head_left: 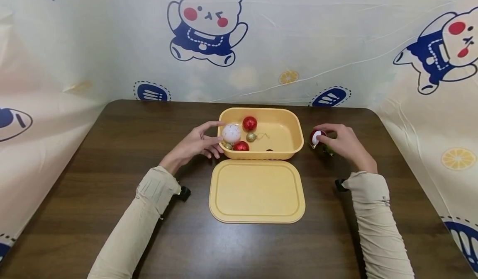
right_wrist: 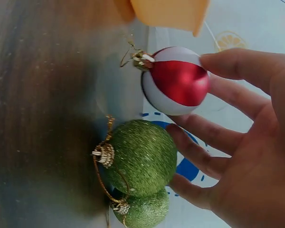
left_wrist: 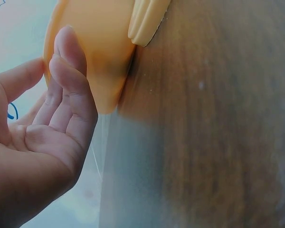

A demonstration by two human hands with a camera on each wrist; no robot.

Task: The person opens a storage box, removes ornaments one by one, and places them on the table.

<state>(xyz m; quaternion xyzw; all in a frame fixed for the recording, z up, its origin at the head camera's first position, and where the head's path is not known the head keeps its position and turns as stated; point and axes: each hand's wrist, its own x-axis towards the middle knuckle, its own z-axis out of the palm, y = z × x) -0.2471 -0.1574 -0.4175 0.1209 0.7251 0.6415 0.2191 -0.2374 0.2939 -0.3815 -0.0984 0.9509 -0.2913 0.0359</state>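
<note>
My right hand [head_left: 345, 142] pinches a red and white Christmas ball [right_wrist: 180, 80] between thumb and fingers, to the right of the yellow box [head_left: 285, 154]. Its gold cap and string stick out to the left in the right wrist view. Two glittery green balls [right_wrist: 141, 159] lie close under the fingers, mostly hidden by the hand from above. At the box's left end, my left hand [head_left: 194, 144] has relaxed fingers touching the rim. Inside the box are a speckled white ball [head_left: 231, 133], red balls [head_left: 249, 123] and small gold balls [head_left: 251, 137].
A flat yellow lid [head_left: 257, 192] lies right in front of the box on the dark wooden table [head_left: 149, 225]. Behind the table hangs a printed cloth [head_left: 269, 42] with cartoon bears. A small dark spot [head_left: 269, 150] shows near the box's front wall.
</note>
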